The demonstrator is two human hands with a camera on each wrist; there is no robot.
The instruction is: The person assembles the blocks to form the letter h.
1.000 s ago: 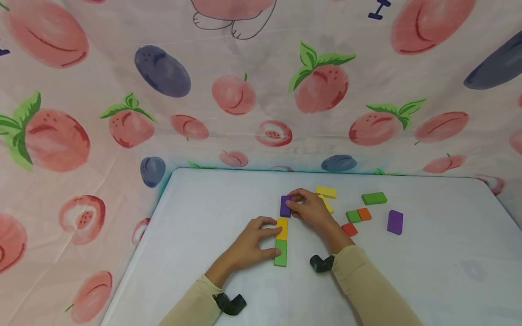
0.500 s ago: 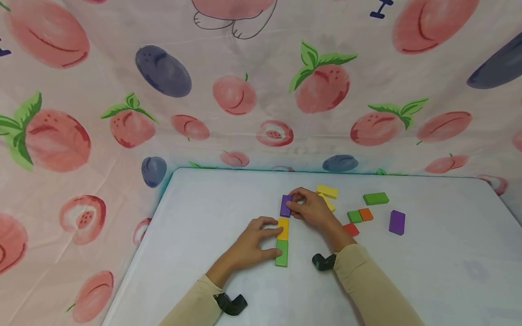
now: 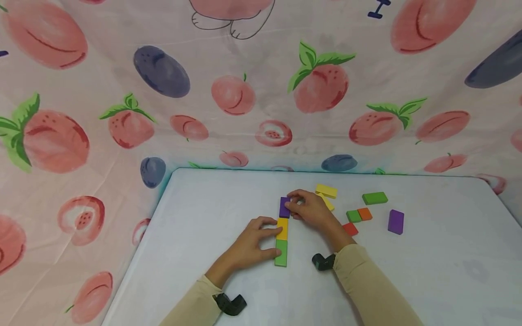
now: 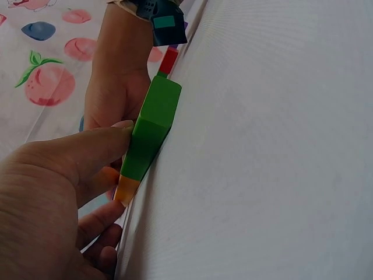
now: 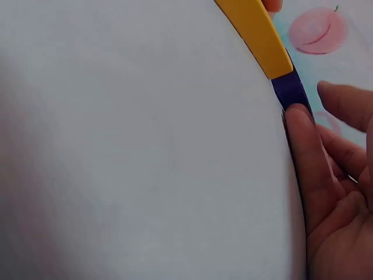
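Observation:
In the head view, a purple block (image 3: 283,208), a yellow block (image 3: 282,229) and a green block (image 3: 281,253) form an upright column on the table. My left hand (image 3: 248,242) rests at the column's left side, its thumb touching the green block and a fingertip touching the yellow one. At the far end, my right hand (image 3: 311,210) pinches the purple block. The right wrist view shows a digit against that block's side, where it meets the yellow block (image 5: 259,38). In the left wrist view, the thumb lies along the green block (image 4: 152,125).
Right of the column lie two yellow blocks (image 3: 326,191), a small green block (image 3: 353,216), an orange block (image 3: 364,214) and a red block (image 3: 350,229). Farther right are a long green block (image 3: 374,198) and another purple block (image 3: 396,222). A fruit-print cloth (image 3: 195,59) hangs behind the white table (image 3: 195,199).
The right hand has shifted the purple block slightly toward me, and the narrow gap between it and the yellow block has closed. My left hand stays where it was.

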